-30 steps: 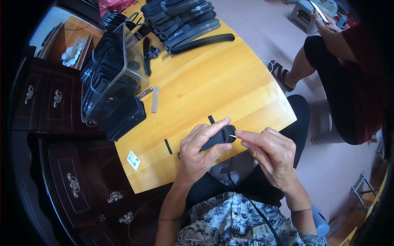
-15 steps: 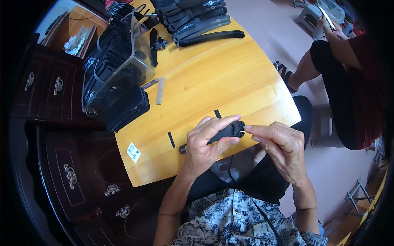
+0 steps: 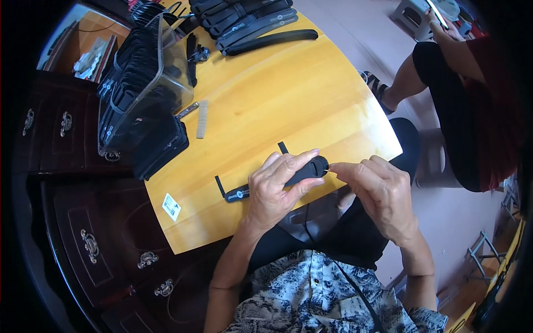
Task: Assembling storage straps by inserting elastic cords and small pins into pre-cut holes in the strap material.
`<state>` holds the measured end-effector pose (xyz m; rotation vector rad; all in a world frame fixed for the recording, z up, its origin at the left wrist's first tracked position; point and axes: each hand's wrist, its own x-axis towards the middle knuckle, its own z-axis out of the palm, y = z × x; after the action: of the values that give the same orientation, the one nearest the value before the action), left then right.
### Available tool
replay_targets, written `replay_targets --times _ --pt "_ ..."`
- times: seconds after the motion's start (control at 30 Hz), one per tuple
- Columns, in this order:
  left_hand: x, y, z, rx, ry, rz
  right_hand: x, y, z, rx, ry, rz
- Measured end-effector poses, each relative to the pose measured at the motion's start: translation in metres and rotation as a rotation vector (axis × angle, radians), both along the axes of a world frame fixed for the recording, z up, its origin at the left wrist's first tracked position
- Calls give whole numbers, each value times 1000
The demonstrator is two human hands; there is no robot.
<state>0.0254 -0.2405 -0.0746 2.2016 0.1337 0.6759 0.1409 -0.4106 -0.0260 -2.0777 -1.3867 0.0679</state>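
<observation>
A padded black strap (image 3: pixel 300 172) lies across the near edge of the table, with my left hand (image 3: pixel 269 191) closed over its middle. The thumb and index finger of that hand press on either side of the strap's looped right end. Past the palm, the other end of the strap rests on the wood, pale print facing up. My right hand (image 3: pixel 383 186) pinches a thin, pale, pin-like stick (image 3: pixel 327 170) against the looped end; most of the stick is hidden by the fingertips. Short black strips (image 3: pixel 220 186) lie beside the strap on its far side.
At the left table edge stands a clear plastic bin (image 3: pixel 162 66) packed with black straps, dark pads (image 3: pixel 161 150) beside it. More black straps (image 3: pixel 250 25) are stacked at the back. A flat grey strip (image 3: pixel 202 119) and a white label (image 3: pixel 171 207) lie leftward. Another person (image 3: pixel 455 72) sits at right.
The whole view has shifted slightly. The strap's left end now shows more of its printed face. Less of the pale stick is visible, and my right fingertips are close to the loop.
</observation>
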Motion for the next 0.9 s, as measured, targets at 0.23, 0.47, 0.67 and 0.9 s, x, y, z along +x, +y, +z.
replay_targets --times 0.23,0.47,0.67,0.9 --pt "3 0 -20 70 60 -44 -2 1 -24 54 137 27" --pt "3 -7 -23 136 156 -57 0 -5 -34 -7 124 17" --pt "2 -8 -18 423 268 -31 -1 -2 -45 -160 -28 48" --pt "3 -5 -16 483 277 -98 -6 -11 -61 80 845 -178"
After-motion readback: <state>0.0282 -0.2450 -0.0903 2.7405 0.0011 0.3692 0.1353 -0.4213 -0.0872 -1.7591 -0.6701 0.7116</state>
